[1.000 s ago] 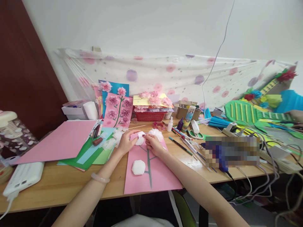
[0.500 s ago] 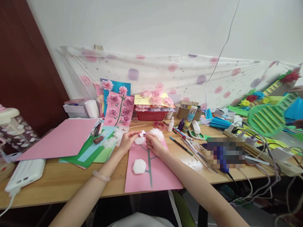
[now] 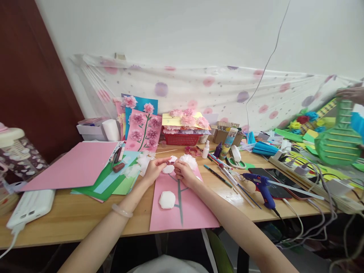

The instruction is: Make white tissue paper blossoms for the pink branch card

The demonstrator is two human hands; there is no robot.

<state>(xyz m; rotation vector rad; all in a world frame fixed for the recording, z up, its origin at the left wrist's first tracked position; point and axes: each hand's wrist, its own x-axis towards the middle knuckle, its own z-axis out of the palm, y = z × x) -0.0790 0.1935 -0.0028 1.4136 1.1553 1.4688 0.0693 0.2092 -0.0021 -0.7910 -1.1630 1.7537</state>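
Note:
A small white paper piece (image 3: 173, 159), seemingly tissue, is pinched between the fingertips of both my hands. My left hand (image 3: 154, 170) grips it from the left, and my right hand (image 3: 185, 172) meets it from the right, the fingers of both closed. Beneath them lies a pink sheet (image 3: 162, 219) with a painted grey-green stem (image 3: 179, 204). On the sheet, a flat white paper bundle (image 3: 167, 200) sits left of the stem, and another white bundle (image 3: 168, 169) lies just under my fingers. A fluffy white paper flower (image 3: 189, 161) is at the sheet's upper right, partly behind my right hand.
To the right lie paintbrushes (image 3: 227, 176), a blue glue gun (image 3: 260, 185) with its cord, phones and a power strip (image 3: 321, 189). On the left are coloured sheets (image 3: 76, 167) and a power bank (image 3: 30, 208). A red basket (image 3: 182, 139) stands behind. Another person's hand (image 3: 351, 94) holds a green lute-shaped craft (image 3: 338, 146).
My hands stay nearly in place, with the white piece turned slightly between the fingertips. At the right, the other person's green craft has swung upright and moved rightward.

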